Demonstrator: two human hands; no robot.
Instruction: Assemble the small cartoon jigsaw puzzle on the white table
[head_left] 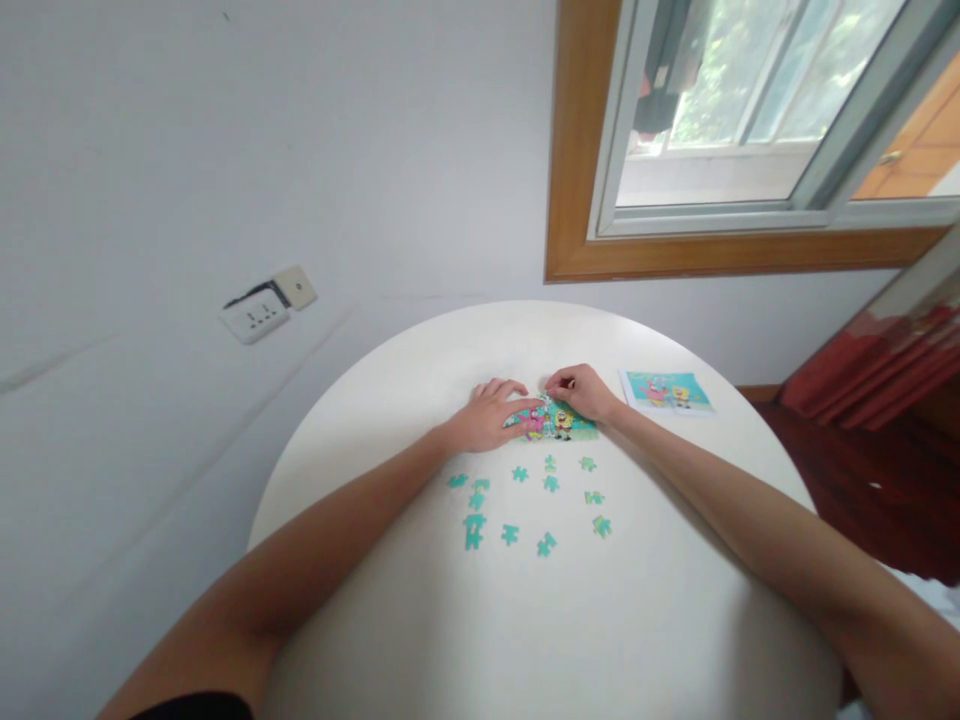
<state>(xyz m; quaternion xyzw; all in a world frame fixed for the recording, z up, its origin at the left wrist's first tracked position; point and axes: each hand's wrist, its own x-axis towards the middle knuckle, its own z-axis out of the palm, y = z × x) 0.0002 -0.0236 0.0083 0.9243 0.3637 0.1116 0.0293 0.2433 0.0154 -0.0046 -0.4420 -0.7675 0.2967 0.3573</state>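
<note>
A partly joined jigsaw puzzle (559, 425) lies on the white round table, showing a pink figure and a yellow one on a teal ground. My left hand (491, 415) rests over its left side, fingers spread and touching it. At the puzzle's upper edge, my right hand (581, 390) is closed in a pinch; what sits between the fingertips is too small to make out. Several loose teal puzzle pieces (551, 484) are scattered on the near side of the puzzle. Both hands hide parts of the picture.
A printed picture sheet (667, 392) with the same two figures lies right of my right hand. The round table (525, 630) stands against a wall with a socket (256, 315). A wood-framed window (720, 150) is above, and a red curtain (877, 365) hangs at right.
</note>
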